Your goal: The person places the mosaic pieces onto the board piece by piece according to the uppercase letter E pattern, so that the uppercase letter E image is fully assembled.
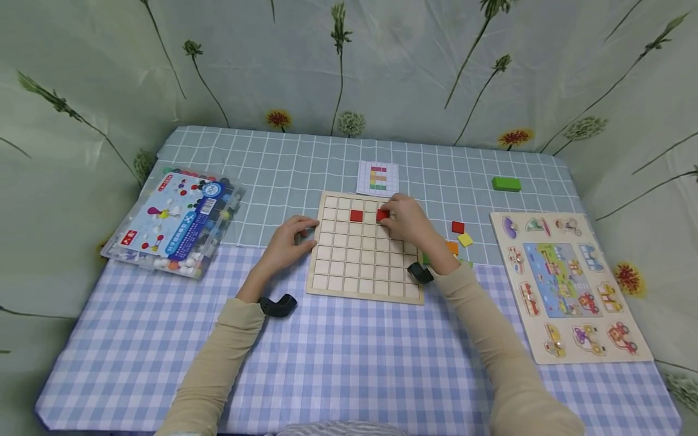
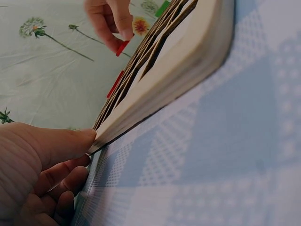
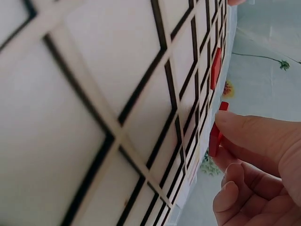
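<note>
A wooden grid board (image 1: pixel 364 298) lies in the middle of the table. One red square tile (image 1: pixel 356 215) sits in a cell near its far side. Between thumb and fingers, my right hand (image 1: pixel 409 221) pinches another red tile (image 3: pixel 216 139), tilted close over a cell to the right of the first. My left hand (image 1: pixel 285 245) rests against the board's left edge, its thumb (image 2: pixel 70 143) touching the rim and the other fingers loosely bent. Just beyond the board lies a pattern card (image 1: pixel 378 178) with coloured squares on a grid.
Right of the board lie a red tile (image 1: pixel 457 227), a yellow tile (image 1: pixel 465 240) and an orange tile (image 1: pixel 452 247), with green pieces partly hidden by my forearm. A green block (image 1: pixel 506 184) lies farther back. A picture puzzle board (image 1: pixel 512 290) is at right, a plastic case (image 1: pixel 174 221) at left.
</note>
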Demonstrator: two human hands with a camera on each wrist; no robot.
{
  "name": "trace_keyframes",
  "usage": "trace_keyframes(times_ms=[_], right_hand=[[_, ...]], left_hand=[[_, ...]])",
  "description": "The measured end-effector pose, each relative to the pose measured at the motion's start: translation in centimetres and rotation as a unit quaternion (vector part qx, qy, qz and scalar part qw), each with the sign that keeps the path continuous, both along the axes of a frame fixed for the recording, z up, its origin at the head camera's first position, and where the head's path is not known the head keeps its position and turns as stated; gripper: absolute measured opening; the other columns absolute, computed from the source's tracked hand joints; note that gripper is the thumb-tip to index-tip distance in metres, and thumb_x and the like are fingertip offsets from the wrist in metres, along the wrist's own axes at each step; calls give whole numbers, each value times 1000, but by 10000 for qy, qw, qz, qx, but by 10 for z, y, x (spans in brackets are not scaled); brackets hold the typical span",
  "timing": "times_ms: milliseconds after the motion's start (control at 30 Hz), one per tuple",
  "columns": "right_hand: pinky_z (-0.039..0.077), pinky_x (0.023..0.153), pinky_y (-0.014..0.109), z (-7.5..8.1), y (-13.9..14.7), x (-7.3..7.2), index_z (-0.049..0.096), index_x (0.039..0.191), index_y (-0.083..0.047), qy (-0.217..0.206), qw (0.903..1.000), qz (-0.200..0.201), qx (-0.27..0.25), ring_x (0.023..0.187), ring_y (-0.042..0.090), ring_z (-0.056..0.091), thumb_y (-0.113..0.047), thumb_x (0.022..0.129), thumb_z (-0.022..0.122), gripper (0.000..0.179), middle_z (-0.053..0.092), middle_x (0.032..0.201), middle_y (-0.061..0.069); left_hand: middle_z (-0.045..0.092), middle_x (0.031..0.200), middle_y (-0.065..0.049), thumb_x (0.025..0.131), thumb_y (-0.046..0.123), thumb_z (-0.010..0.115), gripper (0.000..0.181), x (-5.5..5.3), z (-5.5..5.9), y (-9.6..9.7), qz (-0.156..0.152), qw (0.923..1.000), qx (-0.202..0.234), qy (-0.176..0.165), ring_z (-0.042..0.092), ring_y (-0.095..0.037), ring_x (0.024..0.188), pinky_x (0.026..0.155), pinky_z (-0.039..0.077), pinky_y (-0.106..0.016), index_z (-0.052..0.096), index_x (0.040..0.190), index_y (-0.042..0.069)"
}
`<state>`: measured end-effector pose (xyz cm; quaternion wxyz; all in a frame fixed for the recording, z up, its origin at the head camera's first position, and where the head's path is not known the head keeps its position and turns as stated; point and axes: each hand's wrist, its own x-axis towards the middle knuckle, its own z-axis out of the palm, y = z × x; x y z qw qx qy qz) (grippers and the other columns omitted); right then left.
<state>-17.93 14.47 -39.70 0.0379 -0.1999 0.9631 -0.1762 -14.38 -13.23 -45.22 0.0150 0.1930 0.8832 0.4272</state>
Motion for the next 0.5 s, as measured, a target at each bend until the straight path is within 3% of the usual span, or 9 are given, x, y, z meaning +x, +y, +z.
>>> trace_keyframes(times_ms=[500], right_hand=[[50,79,35,-7,-13,-9,70,104,1,-312,9993,208,15,90,26,59,-9,86,64,21,65,102,15]], left_hand=[[57,122,-17,85,8,66,40,-1,-2,-1,-2,10000,-42,-54,56,-28,91,74,43,-35,59,123,0]])
